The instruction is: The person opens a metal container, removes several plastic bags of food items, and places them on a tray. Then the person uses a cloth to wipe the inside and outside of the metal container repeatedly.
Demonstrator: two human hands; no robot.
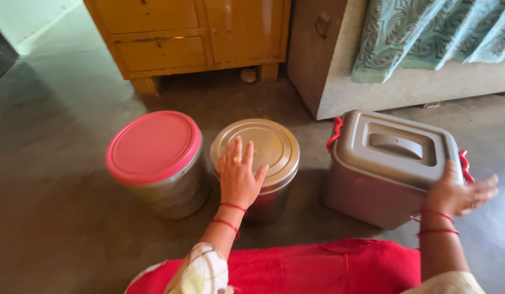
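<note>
The left hand point(239, 177) lies flat and open on the lid of the round steel tin point(256, 163), fingers spread, palm over the near edge of the lid, gripping nothing. The right hand point(458, 193) is also open, fingers fanned outward, its palm against the near right corner of the grey box point(391, 166) — touching the lid rim just below the red clasp point(467, 166) on that side, but not closed around it.

The steel tin stands upright on the floor point(62, 218), in the middle of a row of three: a wider tin with a pink lid point(153, 146) just beside it on the left, the grey box with a recessed lid handle point(396, 146) a little apart on the right. Both lids look seated.

Judging from this, each hand is steadying or feeling its container rather than lifting. To handle the steel tin well, a flat palm only presses down — the fingers would need to curl over the lid rim for any purchase, and the smooth metal may slip. On the box, the grip would be surer on the clasp or the top handle than on the rounded corner.

Behind the row stand a yellow wooden cupboard point(182, 38) and a concrete ledge point(405, 87) with a patterned green cloth point(426, 32); red fabric point(328, 269) lies nearest the camera.
</note>
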